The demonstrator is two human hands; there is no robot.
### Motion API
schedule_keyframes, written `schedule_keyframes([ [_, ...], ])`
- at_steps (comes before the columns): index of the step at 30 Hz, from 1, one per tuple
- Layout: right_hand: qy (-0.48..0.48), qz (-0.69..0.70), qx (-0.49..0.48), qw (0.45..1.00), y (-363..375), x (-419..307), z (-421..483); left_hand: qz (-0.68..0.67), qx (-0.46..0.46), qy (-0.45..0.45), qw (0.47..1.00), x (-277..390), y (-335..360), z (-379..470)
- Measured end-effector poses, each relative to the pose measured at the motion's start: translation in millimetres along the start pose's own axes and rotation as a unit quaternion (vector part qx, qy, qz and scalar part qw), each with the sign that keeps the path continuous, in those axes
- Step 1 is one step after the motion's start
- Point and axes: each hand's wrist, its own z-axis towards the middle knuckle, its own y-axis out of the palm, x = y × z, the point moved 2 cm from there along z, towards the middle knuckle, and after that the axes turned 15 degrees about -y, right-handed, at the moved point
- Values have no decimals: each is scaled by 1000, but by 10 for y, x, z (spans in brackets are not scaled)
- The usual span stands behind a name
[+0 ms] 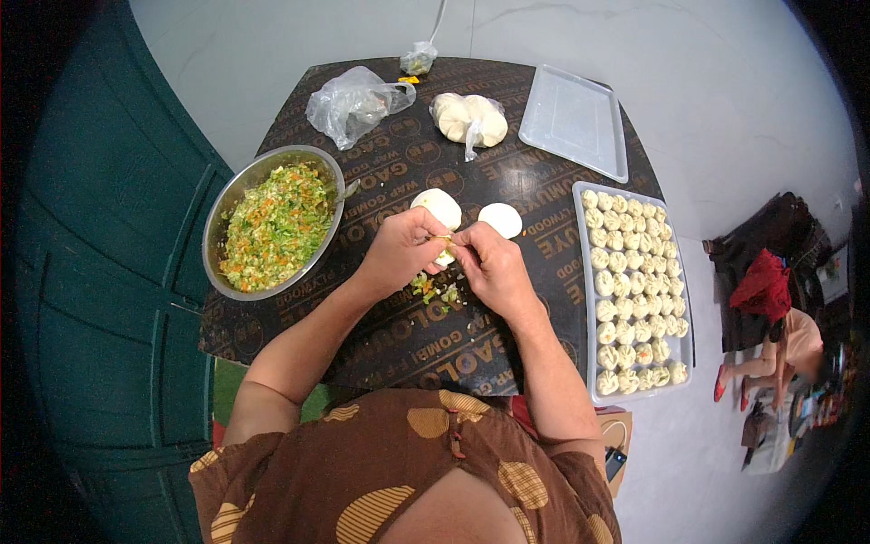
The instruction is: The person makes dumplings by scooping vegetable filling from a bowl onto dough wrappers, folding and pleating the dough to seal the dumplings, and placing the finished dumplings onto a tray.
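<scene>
My left hand and my right hand meet over the dark plywood tabletop, fingertips pinching the edge of a small filled dough wrapper. The fingers hide much of it. Just beyond them lie a white dough round and, to the right, a smaller one. Bits of chopped vegetable are scattered below my hands. On the left, a steel bowl holds chopped green and orange filling. A plastic tray on the right carries rows of pleated buns.
Toward the far edge are a crumpled plastic bag, bagged dough, a small knotted bag and a translucent tray or lid. A green door stands left. Another person is off to the right.
</scene>
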Motion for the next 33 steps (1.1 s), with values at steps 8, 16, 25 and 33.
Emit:
schedule_keyframes([
  [8, 2, 18, -5, 1000, 11, 13, -4, -43, -7, -25, 999, 7, -23, -3],
  [16, 17, -17, -13, 1000, 24, 52, -36, -34, -9, 4, 999, -75, 24, 25],
  [25, 16, -25, -37, 999, 46, 21, -30, 183, 99, 117, 971, -73, 59, -28],
  [33, -4, -17, 1, 1000, -5, 16, -8, -2, 30, 23, 999, 13, -33, -11],
])
